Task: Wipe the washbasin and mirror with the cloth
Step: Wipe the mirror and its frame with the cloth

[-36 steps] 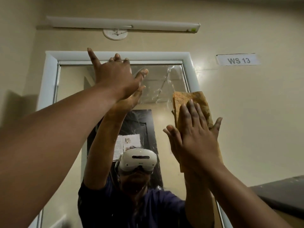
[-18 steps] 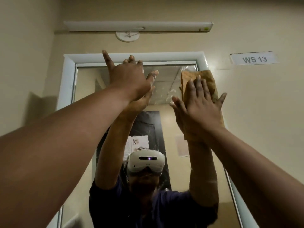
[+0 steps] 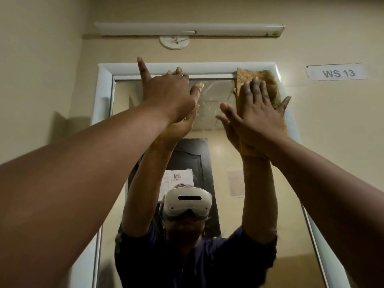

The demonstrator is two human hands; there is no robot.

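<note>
A tall mirror (image 3: 220, 159) in a white frame (image 3: 104, 90) fills the wall ahead and shows a person's reflection wearing a white headset. My right hand (image 3: 255, 113) lies flat, fingers spread, pressing a yellow-brown cloth (image 3: 257, 80) against the mirror's top right corner, where the cloth overlaps the frame. My left hand (image 3: 166, 94) rests flat on the glass near the top centre, fingers apart and holding nothing. Wet streaks show on the glass between the two hands. The washbasin is out of view.
A white tube light (image 3: 189, 29) and a round fitting (image 3: 174, 42) hang above the mirror. A paper label reading WS 13 (image 3: 336, 72) is stuck on the beige wall at the right. A side wall stands close on the left.
My right hand has slid the cloth upward along the mirror's right side to the top corner. My left hand has stayed on the upper glass.
</note>
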